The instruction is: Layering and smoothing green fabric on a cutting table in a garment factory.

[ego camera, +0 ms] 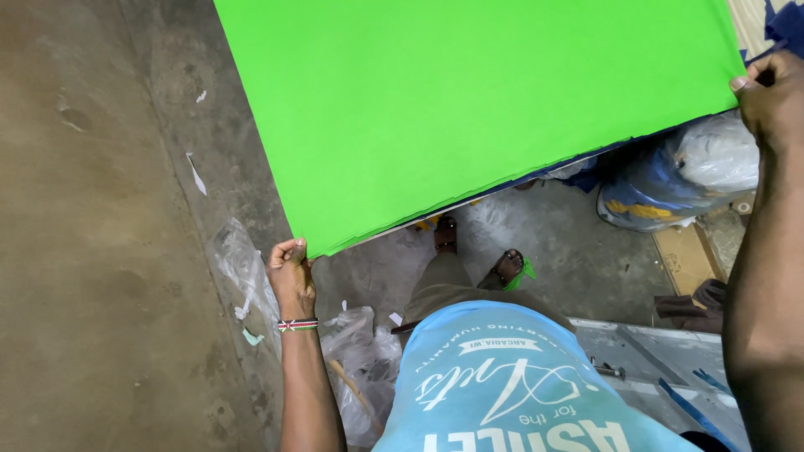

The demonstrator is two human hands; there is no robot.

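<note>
A large stack of bright green paper sheets fills the upper middle of the head view, held flat above the floor. My left hand, with a beaded wristband, pinches the stack's near left corner. My right hand grips the near right corner at the frame's right edge. Thin edges of several sheets show along the near side of the stack.
Below are a stained concrete floor, clear plastic wrapping with paper scraps, my sandalled feet, a plastic-wrapped bundle at right, a cardboard piece and a grey metal surface at lower right.
</note>
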